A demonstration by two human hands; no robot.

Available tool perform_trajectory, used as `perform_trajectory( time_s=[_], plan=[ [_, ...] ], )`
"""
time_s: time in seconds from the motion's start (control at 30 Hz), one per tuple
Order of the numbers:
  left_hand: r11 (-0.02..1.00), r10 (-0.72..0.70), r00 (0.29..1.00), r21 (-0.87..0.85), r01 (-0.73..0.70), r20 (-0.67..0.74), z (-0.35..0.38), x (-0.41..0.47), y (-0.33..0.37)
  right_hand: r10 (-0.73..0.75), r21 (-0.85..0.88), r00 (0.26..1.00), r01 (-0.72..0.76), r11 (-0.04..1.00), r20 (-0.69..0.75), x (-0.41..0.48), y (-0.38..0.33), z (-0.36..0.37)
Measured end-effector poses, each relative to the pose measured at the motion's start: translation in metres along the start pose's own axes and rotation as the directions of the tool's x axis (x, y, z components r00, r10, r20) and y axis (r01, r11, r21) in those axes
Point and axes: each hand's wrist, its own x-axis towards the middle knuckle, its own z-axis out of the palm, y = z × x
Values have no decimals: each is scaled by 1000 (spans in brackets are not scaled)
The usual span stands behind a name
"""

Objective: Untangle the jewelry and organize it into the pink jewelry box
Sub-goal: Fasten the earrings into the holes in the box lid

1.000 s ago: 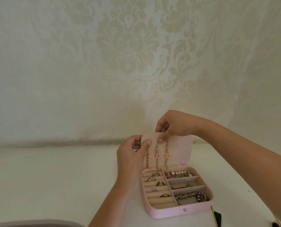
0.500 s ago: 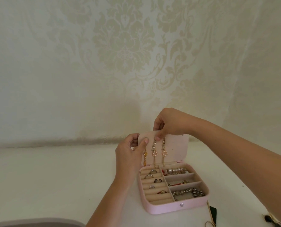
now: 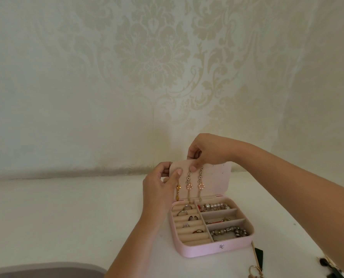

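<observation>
Before damask wallpaper (image 3: 153,57), left hand (image 3: 159,191) gripping the jewelry box lid (image 3: 217,177) should steady it while right hand (image 3: 209,149), pinching an earring (image 3: 189,185), hooks it

Soft, warm, even light fills the scene and washes the patterned wall (image 3: 151,57) pale. A faint, blurred shadow lies on the wall near the middle, just above the far edge of the table (image 3: 66,207). Weak shadows hug the near side of the pink box (image 3: 207,249). The wide lens bends lines toward the edges. Fine detail is soft, murkiest at the near right corner.
</observation>
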Motion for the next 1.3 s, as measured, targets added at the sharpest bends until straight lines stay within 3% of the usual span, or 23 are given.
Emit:
perform_trajectory(
  time_s=[0.17,0.33,0.43,0.6,0.67,0.77,0.9,1.0,1.1,1.3],
  plan=[
    [1000,9,1000,28,-9,-6,0,3,0,-22,20,1000,22,1000,-23,3,3,2],
    [996,-3,1000,84,4,-12,-1,5,2,-15,167,993,35,985,-119,-7,14,3],
    [995,-8,1000,100,11,-27,-2,4,6,35,277,983,16,961,-178,-19,31,-3],
    [986,-28,999,164,33,-33,0,2,13,161,248,956,-99,964,-247,-37,63,0],
    [958,68,997,282,-57,-30,1,1,17,185,274,943,-107,956,-277,-43,69,5],
    [836,288,955,469,-285,67,8,1,29,198,303,935,-105,947,-295,-48,70,8],
    [675,360,898,594,-438,253,32,8,46,206,285,934,-120,951,-293,-57,70,4],
    [583,251,915,704,-404,317,42,9,47,270,338,937,-187,923,-220,-79,82,-4],
    [574,262,919,718,-393,294,45,7,42,375,336,925,-334,881,-65,-107,107,-6],
    [622,292,918,677,-395,268,47,9,36,624,200,770,-638,744,131,-162,155,14]
  ],
)
